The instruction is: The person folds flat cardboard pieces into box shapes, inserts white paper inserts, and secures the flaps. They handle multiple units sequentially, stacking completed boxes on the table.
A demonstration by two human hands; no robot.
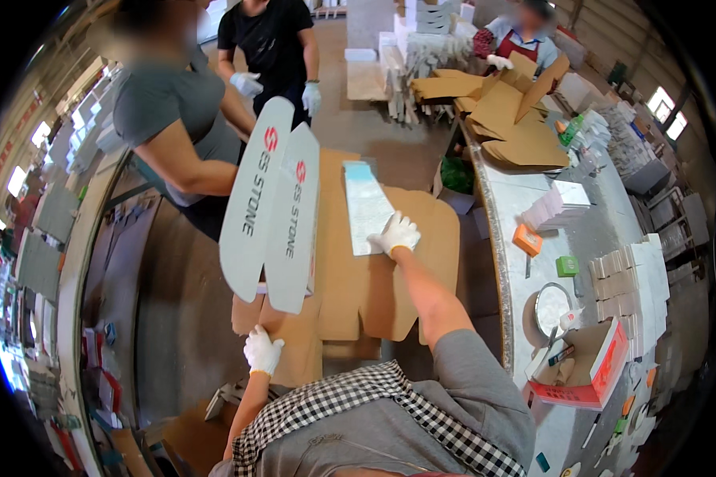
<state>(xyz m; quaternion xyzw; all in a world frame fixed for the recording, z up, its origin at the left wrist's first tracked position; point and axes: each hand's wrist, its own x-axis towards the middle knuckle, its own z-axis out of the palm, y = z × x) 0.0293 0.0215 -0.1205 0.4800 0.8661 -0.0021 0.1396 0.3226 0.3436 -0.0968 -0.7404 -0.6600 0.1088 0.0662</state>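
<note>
A large flat sheet of brown cardboard (346, 294) with cut flaps lies in front of me. My right hand (396, 234), in a white glove, reaches forward and rests with fingers apart on the lower right edge of a flat white tapered piece (364, 208) with a pale blue top end. Left of it stands a light grey carton (250, 215) with printed flaps raised and tilted. My left hand (262, 351), also gloved, is at the cardboard's near left edge, below the carton, its fingers spread and nothing seen in them.
A person in grey (175, 119) stands beyond the carton; another in black (269, 48) is behind. At right, a long table (497, 207) bears folded brown cardboard (521, 127), a red-and-white box (585, 370), a round pan (553, 308) and stacked white pieces (632, 278). A third person (525, 44) works there.
</note>
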